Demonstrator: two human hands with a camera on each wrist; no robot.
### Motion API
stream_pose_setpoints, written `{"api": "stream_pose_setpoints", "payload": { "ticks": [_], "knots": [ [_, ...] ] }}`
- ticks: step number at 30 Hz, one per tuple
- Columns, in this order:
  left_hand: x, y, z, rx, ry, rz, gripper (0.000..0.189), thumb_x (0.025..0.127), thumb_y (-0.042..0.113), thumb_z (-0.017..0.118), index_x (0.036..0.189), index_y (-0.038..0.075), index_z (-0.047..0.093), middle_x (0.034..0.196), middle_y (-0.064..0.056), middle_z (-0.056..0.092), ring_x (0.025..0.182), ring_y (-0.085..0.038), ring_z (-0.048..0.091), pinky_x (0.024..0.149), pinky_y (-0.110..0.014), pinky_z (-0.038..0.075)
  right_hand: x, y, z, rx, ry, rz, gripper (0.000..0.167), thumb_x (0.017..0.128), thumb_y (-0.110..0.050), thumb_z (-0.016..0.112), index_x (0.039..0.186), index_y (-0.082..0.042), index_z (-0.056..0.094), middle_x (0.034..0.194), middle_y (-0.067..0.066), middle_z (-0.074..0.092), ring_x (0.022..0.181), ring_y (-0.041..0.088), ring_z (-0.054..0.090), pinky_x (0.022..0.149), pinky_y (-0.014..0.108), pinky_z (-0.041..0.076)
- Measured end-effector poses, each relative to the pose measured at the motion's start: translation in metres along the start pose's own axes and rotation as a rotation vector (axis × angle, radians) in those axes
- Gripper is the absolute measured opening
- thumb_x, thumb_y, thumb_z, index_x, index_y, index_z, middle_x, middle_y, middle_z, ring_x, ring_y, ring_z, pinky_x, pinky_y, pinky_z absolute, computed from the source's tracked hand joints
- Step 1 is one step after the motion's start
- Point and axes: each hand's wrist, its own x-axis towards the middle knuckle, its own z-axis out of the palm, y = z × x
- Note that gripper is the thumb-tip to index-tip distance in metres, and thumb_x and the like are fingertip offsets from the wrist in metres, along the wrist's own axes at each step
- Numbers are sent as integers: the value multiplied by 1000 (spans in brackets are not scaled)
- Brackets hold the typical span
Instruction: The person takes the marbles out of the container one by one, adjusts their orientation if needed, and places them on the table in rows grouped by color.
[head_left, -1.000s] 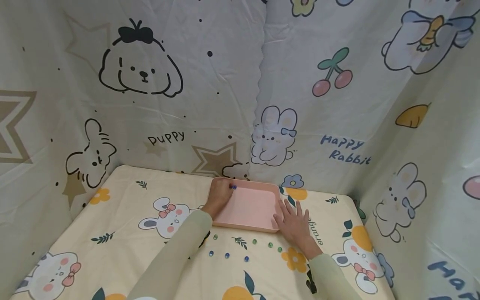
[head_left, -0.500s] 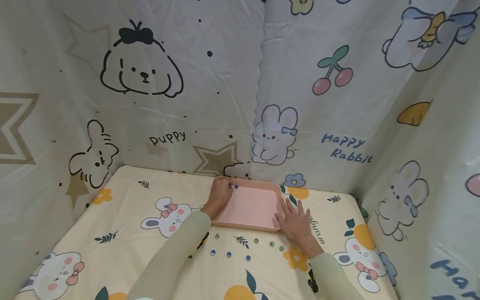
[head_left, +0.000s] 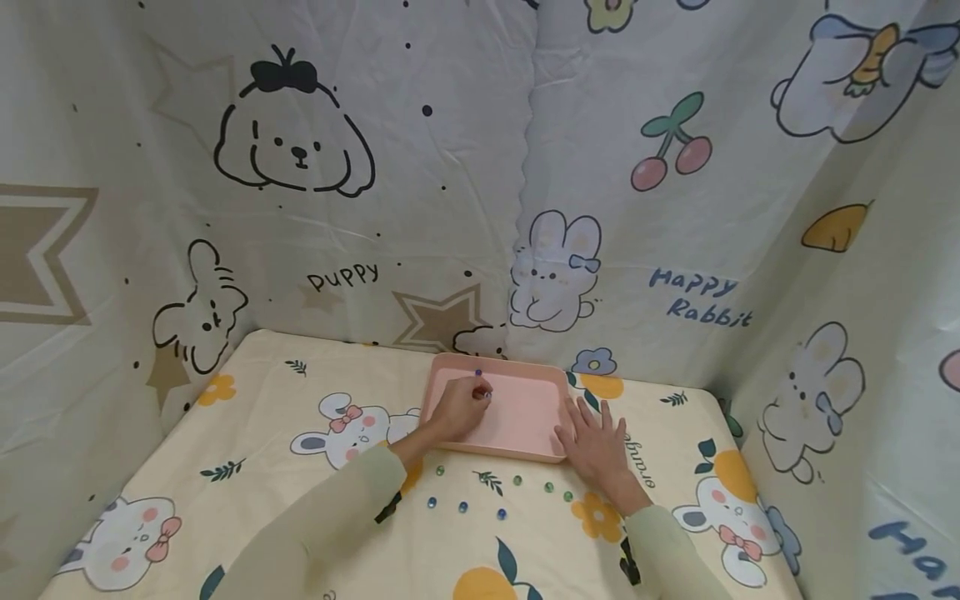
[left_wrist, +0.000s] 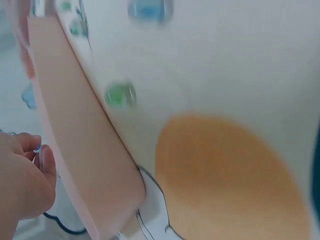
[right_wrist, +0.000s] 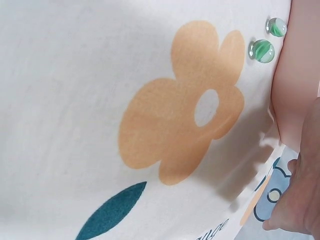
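Note:
A blue marble [left_wrist: 37, 148] is pinched between the thumb and fingertips of my left hand [head_left: 461, 408], which is over the left part of the pink tray [head_left: 525, 417]. Another blue marble [head_left: 478, 372] lies inside the tray by its far wall. At the tray's right side, my right hand [head_left: 596, 442] has its fingers spread, with fingertips at the rim. In the right wrist view, only part of that hand [right_wrist: 305, 190] shows beside the tray wall [right_wrist: 300, 65].
Several green marbles, one nearest the tray's left part [left_wrist: 120, 95], lie on the patterned cloth [head_left: 262, 433] in front of the tray. A few blue marbles [head_left: 462, 507] sit closer to me. Printed curtains [head_left: 442, 167] stand behind and at both sides.
My left hand has drawn back from the tray's far left corner toward me and rightward, now pinching one blue marble. The other blue marble stays at the far wall. My right hand holds its place.

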Motion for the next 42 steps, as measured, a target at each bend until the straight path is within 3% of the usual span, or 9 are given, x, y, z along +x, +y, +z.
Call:
{"api": "stream_pose_setpoints", "payload": {
  "ticks": [12,22,30,35,42],
  "knots": [
    [-44,28,8,-114,-148,147,9,90,1,72,99,0,71,88,-1,68,79,-7,61,72,-19,52,0,1,1,23,4,-2,66,103,-51,40,158,-15,29,160,15,28,145,50,12,108,74,9],
    [-68,42,23,-85,-319,147,11,89,1,71,100,4,69,87,2,66,77,-3,57,71,-16,50,0,1,1,10,-4,4,66,104,-52,38,158,-16,28,161,14,27,146,50,11,108,73,8],
    [-85,43,43,30,-408,268,10,87,3,74,95,7,70,84,10,61,75,2,53,68,-11,47,0,0,2,25,-6,9,67,103,-51,39,158,-15,27,161,15,26,146,49,9,108,73,6],
    [-91,41,49,78,-462,308,9,87,3,73,91,11,70,79,13,58,72,3,51,65,-10,44,-1,0,2,25,-8,10,67,103,-51,40,159,-16,27,161,15,26,146,49,8,108,73,7],
    [-95,34,54,225,-478,368,9,88,9,73,88,17,69,73,15,50,67,3,45,59,-10,38,-1,0,2,29,0,8,67,103,-51,41,158,-16,27,161,14,26,146,49,9,109,73,7]
  ]
}}
